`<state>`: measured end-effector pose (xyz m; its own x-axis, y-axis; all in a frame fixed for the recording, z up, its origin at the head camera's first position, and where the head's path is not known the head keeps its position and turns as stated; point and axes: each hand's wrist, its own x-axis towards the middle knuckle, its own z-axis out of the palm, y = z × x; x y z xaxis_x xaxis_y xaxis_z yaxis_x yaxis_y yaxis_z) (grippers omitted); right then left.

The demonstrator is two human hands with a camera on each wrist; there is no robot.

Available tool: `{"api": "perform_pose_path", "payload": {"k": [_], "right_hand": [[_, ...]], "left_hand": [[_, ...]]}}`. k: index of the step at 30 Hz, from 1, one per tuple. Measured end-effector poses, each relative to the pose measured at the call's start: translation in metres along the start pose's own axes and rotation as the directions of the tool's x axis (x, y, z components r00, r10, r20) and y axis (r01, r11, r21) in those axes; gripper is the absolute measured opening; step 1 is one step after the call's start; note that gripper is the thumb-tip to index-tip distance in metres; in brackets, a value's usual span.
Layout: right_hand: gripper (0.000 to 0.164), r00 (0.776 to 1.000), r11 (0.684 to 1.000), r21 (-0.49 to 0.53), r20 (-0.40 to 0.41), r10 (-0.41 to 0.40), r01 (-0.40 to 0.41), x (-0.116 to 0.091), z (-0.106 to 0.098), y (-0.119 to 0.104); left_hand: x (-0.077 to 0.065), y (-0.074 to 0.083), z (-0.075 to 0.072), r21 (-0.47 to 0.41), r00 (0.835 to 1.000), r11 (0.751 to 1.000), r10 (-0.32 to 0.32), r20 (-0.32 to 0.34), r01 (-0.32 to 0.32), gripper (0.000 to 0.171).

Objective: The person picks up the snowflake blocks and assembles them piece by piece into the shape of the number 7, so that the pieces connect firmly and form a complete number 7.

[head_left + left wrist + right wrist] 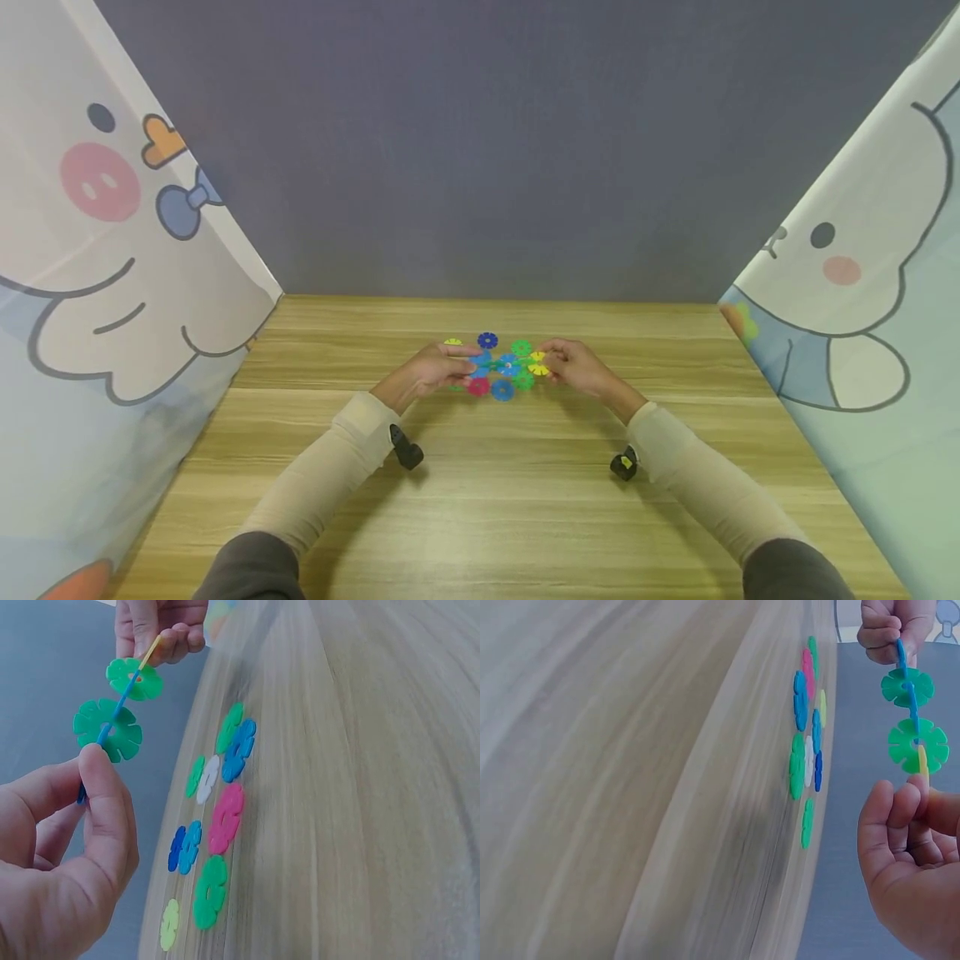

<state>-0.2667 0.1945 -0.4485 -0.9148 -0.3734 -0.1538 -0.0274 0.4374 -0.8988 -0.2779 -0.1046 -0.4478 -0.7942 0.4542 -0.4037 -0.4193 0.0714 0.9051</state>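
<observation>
The chain of slotted discs (124,699) hung above the worktop (525,500), pinched at both ends: your left fingers (101,769) gripped a blue disc (480,365), your right fingers (916,784) the yellow disc (537,364), likely to steady the joints. Its long axis ran side to side, yellow end pointing right, green discs (125,735) set crosswise. Below, loose discs (226,819) lay flat, apparently spread within reach.

"So what sort of place is being seen here?"
"A screened-off booth, it seems! The table (495,508) is backed by a grey wall (480,150) and flanked on both sides by cartoon panels (217,300)."
"And a recording set-up is suggested?"
"Yes, by the wrist cameras (408,452) being worn!"
</observation>
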Motion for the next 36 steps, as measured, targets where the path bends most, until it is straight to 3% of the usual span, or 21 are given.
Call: {"api": "perform_pose_path", "payload": {"k": [5,10,21,29,36], "right_hand": [[0.035,0.999,0.999,-0.005,0.019,-0.040,0.040,0.003,0.003,-0.002],[0.036,0.999,0.999,-0.012,0.026,-0.036,0.037,0.003,0.002,-0.005],[0.035,0.999,0.998,0.042,-0.012,0.052,-0.051,0.005,-0.002,-0.001],[0.034,0.997,0.997,0.021,0.006,0.074,-0.074,0.005,0.000,0.003],[0.026,0.999,1.000,0.007,0.022,0.024,-0.024,0.006,0.007,0.000]], "left_hand": [[-0.003,-0.001,-0.004,-0.008,1.000,1.000,-0.011,-0.021,0.011,0.050],[-0.008,-0.001,-0.009,0.071,1.000,0.997,-0.006,0.028,0.004,0.051],[-0.007,-0.003,-0.008,0.234,0.997,0.972,-0.020,0.070,0.003,0.041],[0.000,-0.007,0.006,0.307,0.998,0.951,0.003,0.057,-0.020,0.038],[0.009,-0.005,0.025,0.382,0.999,0.924,0.016,0.034,-0.027,0.038]]}}
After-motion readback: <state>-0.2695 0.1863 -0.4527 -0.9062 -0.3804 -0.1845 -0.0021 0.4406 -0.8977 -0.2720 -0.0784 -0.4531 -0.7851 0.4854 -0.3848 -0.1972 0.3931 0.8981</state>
